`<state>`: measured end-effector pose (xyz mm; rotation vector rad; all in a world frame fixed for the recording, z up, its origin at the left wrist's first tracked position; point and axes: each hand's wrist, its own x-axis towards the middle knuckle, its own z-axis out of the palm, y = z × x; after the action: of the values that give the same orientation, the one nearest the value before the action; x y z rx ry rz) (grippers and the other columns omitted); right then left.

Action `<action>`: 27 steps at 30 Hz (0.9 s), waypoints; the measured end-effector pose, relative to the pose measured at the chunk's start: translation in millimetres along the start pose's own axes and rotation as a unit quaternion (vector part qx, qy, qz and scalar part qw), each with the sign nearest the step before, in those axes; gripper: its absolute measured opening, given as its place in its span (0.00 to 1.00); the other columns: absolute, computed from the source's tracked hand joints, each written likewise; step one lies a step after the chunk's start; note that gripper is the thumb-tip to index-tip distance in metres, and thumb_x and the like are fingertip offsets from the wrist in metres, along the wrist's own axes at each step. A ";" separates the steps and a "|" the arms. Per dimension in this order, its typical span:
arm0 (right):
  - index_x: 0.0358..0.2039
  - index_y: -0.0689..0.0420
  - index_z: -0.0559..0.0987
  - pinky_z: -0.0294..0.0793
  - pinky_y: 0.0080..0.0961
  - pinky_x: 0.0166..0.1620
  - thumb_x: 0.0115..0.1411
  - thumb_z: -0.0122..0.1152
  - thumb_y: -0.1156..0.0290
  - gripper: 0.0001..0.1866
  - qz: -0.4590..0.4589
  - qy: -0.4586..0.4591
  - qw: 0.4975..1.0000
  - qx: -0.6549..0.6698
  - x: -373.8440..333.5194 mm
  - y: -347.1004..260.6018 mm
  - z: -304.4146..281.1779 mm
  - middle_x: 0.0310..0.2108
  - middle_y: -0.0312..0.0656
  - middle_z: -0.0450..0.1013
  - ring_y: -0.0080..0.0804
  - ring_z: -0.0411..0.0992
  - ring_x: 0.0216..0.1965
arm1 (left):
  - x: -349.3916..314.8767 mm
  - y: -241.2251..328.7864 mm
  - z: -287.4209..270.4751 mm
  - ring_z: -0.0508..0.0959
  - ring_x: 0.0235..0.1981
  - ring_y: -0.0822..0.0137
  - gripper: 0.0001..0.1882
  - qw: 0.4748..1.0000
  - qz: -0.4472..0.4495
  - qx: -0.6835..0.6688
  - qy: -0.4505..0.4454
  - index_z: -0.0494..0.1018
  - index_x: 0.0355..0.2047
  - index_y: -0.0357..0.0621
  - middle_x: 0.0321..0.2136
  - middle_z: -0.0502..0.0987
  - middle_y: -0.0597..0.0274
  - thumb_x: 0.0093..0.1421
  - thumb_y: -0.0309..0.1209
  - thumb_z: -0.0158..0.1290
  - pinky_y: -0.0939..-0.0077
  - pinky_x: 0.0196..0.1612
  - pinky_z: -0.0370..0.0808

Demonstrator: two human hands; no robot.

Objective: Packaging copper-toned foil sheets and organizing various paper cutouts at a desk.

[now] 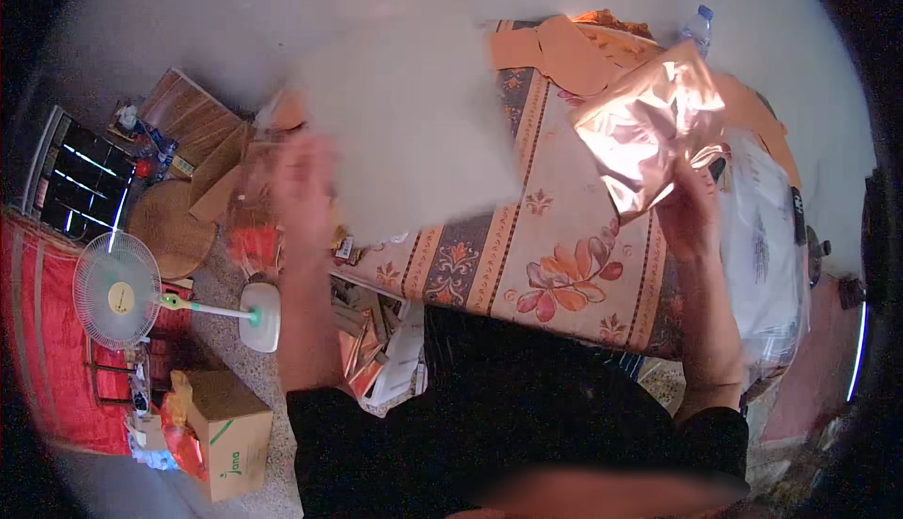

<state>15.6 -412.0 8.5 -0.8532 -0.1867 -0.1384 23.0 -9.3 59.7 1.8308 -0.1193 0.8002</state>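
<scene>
My left hand point(306, 166), smeared by motion, grips the left edge of a large white sheet point(423, 124), which is blurred too and hides part of the table. In my right hand point(691, 204) is a crinkled, shiny copper-coloured foil sheet point(649, 129), pinched at its lower right corner and raised above the table. Below both sheets lies a patterned tablecloth point(574, 279) with flowers and dark striped bands. Orange-brown cut pieces point(574, 58) lie at the table's far side.
A clear bottle with a blue cap point(698, 25) stands at the far right. Clear plastic wrapping point(767, 246) covers something beside my right arm. On the floor at left are a standing fan point(118, 289), a cardboard box point(230, 439) and a round wooden board point(174, 232).
</scene>
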 end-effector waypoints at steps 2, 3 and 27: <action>0.40 0.57 0.75 0.74 0.23 0.43 0.61 0.56 0.73 0.07 -0.015 0.001 1.000 0.002 3.4 -0.4 4.4 0.35 0.35 0.75 0.23 0.74 0.36 | -30.8 8.2 40.4 0.72 0.32 0.79 0.12 0.977 -0.191 -0.022 -0.094 0.72 0.43 0.40 0.32 0.75 0.71 0.63 0.34 0.52 0.86 0.36 0.68; 0.40 0.57 0.76 0.74 0.23 0.43 0.61 0.57 0.73 0.07 -0.002 0.016 1.000 -0.017 2.8 1.3 0.9 0.35 0.35 0.75 0.24 0.74 0.36 | -40.5 6.8 58.4 0.73 0.32 0.78 0.13 0.960 -0.216 -0.041 -0.174 0.74 0.42 0.40 0.31 0.76 0.71 0.61 0.35 0.53 0.83 0.34 0.70; 0.34 0.56 0.79 0.69 0.18 0.39 0.56 0.63 0.76 0.05 0.113 -0.037 0.969 -0.217 -19.0 20.8 -57.2 0.33 0.32 0.77 0.16 0.72 0.34 | 7.0 -56.9 56.1 0.77 0.34 0.55 0.07 0.911 0.025 0.264 -0.317 0.76 0.34 0.38 0.32 0.75 0.52 0.56 0.27 0.53 0.66 0.38 0.73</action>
<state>7.3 -441.0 -47.7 -1.3101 -0.1297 0.0706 79.5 -32.4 7.6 2.5653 -0.3982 0.2397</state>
